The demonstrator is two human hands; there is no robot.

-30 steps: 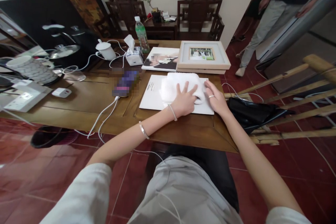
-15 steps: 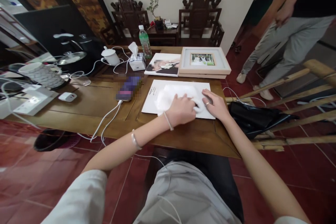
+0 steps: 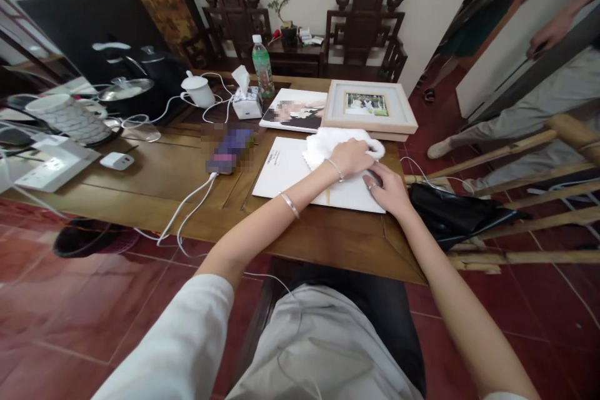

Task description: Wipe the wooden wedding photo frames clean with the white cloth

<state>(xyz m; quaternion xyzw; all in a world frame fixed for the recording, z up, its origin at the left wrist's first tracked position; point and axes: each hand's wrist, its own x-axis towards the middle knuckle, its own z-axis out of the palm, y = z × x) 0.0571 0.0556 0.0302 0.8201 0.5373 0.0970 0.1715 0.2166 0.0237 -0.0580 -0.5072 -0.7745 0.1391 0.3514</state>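
Observation:
A white panel (image 3: 281, 169) with small dark print at its left end lies flat near the table's front edge. My left hand (image 3: 352, 157) is closed on a fluffy white cloth (image 3: 321, 145), which bunches over the panel's upper right part. On the panel's right edge rests my right hand (image 3: 391, 189), thumb apart from the fingers and a ring on one finger. The fingers of both hands almost meet. Behind the panel are a photo print (image 3: 300, 111) and a pale wooden picture frame (image 3: 407, 114), stacked on another frame.
Left of the panel lies a phone (image 3: 229, 150) on a white cable. Farther left are a power strip (image 3: 51, 169), a charger (image 3: 117, 161) and a patterned jug (image 3: 70, 119). A tissue box (image 3: 247, 103), lidded cup (image 3: 197, 91) and bottle (image 3: 263, 69) stand behind. Someone stands at right.
My left hand has carried the cloth right and away from me across the panel, uncovering its left and front parts. My right hand stays at the right edge.

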